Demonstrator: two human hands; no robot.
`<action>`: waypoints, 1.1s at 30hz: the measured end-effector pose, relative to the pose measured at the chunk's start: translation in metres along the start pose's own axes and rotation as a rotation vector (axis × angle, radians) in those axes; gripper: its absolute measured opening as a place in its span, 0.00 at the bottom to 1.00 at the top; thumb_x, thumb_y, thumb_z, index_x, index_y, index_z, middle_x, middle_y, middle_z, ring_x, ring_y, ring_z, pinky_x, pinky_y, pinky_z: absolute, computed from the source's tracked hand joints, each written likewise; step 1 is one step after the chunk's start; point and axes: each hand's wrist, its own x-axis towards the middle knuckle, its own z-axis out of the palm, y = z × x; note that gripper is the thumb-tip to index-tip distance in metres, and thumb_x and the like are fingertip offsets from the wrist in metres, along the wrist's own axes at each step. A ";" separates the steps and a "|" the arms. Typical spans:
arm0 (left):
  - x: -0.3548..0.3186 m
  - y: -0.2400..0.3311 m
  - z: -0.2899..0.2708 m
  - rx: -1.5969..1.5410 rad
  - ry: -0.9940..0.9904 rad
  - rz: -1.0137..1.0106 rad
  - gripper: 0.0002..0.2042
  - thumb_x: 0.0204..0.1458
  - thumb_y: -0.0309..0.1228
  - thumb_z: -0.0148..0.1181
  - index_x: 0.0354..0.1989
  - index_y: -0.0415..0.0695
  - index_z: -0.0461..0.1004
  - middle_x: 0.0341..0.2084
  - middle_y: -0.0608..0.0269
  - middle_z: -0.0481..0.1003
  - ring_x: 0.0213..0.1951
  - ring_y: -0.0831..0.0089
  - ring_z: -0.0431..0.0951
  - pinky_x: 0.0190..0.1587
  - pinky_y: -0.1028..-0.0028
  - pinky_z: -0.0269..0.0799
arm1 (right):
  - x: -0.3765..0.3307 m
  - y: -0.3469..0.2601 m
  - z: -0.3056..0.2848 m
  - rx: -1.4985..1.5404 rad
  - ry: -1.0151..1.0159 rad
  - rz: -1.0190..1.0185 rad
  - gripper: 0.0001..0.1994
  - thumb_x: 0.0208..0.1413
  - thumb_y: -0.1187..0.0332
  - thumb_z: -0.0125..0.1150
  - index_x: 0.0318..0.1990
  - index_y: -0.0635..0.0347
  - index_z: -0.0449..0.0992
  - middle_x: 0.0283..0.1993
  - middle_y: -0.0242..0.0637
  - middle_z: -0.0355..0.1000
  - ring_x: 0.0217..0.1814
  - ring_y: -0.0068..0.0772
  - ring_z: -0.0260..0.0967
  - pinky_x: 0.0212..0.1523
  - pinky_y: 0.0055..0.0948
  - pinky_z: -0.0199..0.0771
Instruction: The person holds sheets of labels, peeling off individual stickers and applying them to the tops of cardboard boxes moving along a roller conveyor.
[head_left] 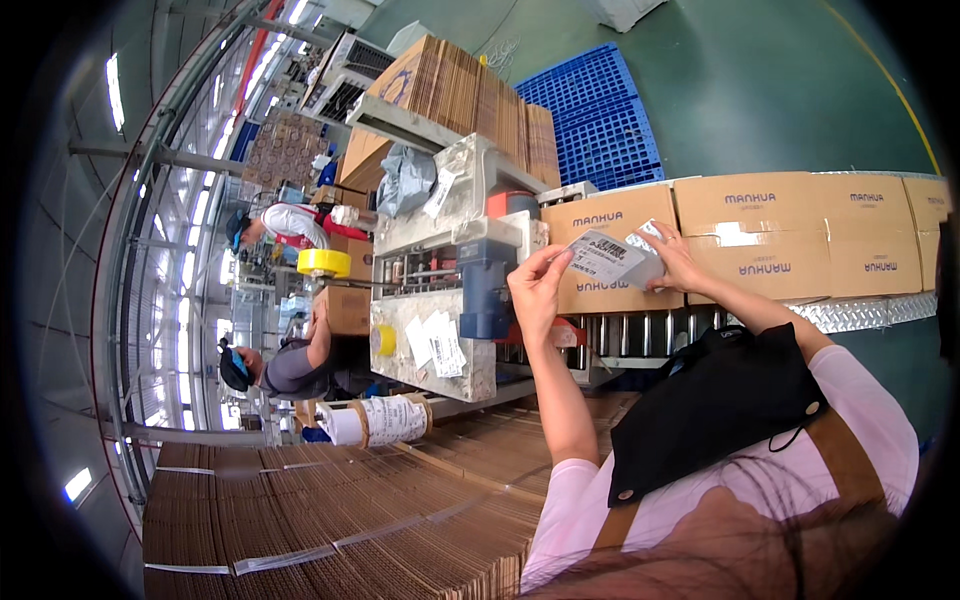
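Label (606, 256) over carton (610, 250) on roller conveyor (640, 335).

- A green painted floor (770, 90) fills the upper right, crossed by a thin yellow line (895, 95).
- A blue plastic pallet (600, 120) lies on it, beside a tall stack of flattened cardboard (470, 95).
- More flattened cardboard (330, 510), strapped in bundles, lies at lower left.
- Long windows (190, 260) and a steel-framed roof (130, 200) curve along the left, with daylight coming through.
- A metal roller conveyor (640, 335) runs across the middle.
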 end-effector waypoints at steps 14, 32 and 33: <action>0.012 0.001 0.012 0.305 -0.282 0.272 0.07 0.41 0.19 0.63 0.31 0.35 0.78 0.43 0.54 0.75 0.46 0.70 0.73 0.49 0.72 0.67 | 0.068 -0.037 -0.040 0.177 -0.171 -0.240 0.11 0.44 0.77 0.57 0.37 0.57 0.78 0.39 0.33 0.75 0.49 0.36 0.68 0.58 0.39 0.58; 0.051 -0.019 -0.025 -0.106 0.195 0.073 0.09 0.44 0.20 0.64 0.35 0.32 0.77 0.29 0.60 0.77 0.31 0.79 0.75 0.38 0.81 0.70 | 0.086 -0.038 -0.042 0.433 -0.180 -0.161 0.14 0.60 0.64 0.47 0.37 0.68 0.73 0.22 0.37 0.68 0.25 0.20 0.60 0.29 0.25 0.64; 0.050 -0.023 -0.032 -0.077 0.226 0.080 0.09 0.45 0.22 0.64 0.35 0.33 0.77 0.29 0.59 0.77 0.32 0.79 0.75 0.38 0.81 0.69 | 0.089 -0.047 -0.045 0.453 -0.179 -0.179 0.14 0.60 0.64 0.47 0.36 0.68 0.73 0.22 0.38 0.68 0.25 0.21 0.60 0.29 0.26 0.64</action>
